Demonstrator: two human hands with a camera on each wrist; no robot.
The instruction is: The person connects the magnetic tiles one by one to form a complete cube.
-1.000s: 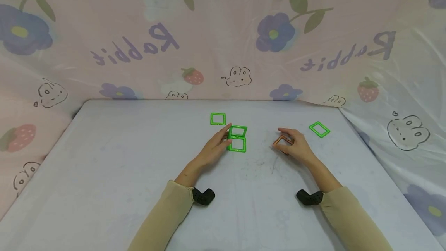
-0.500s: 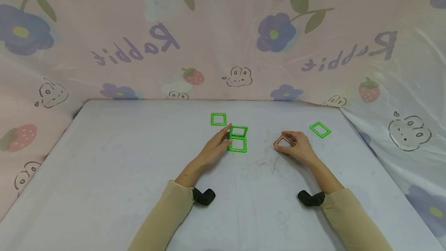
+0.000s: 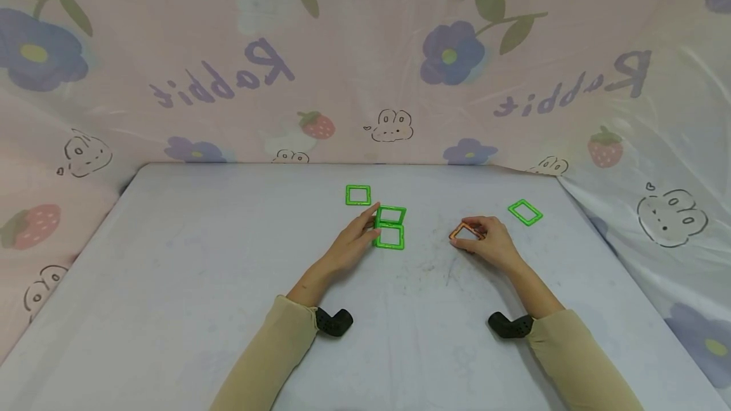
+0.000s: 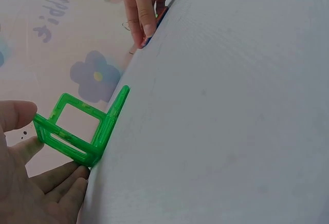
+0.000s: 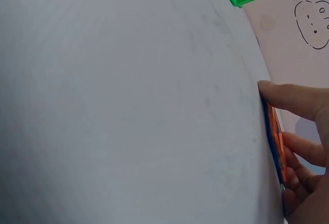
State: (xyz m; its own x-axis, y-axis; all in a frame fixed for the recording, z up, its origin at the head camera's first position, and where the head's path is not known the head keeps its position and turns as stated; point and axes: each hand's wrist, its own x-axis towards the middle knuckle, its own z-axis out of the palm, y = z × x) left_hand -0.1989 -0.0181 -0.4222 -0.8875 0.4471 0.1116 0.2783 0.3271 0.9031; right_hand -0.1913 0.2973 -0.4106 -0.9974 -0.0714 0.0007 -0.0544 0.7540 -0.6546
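Note:
My left hand (image 3: 349, 246) holds a group of joined green magnetic tiles (image 3: 389, 247) from its left side. In the left wrist view, the thumb rests at the top corner of one upright green frame (image 4: 67, 136), with fingers behind and below it. Another green frame (image 4: 79, 103) stands at the back, and one lies flat. Over to the right, my right hand (image 3: 492, 243) pinches an orange square tile (image 3: 455, 230) between thumb and fingers, low at the table. A blue layer (image 5: 269, 131) shows along the orange tile's underside in the right wrist view.
A loose green square tile (image 3: 358, 195) lies flat behind the joined tiles. Another green square tile (image 3: 525, 212) lies turned at the back right. The white table (image 3: 171, 284) ends at a printed cloth (image 3: 342, 81). Black devices (image 3: 334, 322) sit at both wrists.
My right hand has tipped the orange tile down flatter and moved slightly right, its fingers drawing in closer. The left hand and green tiles have stayed put.

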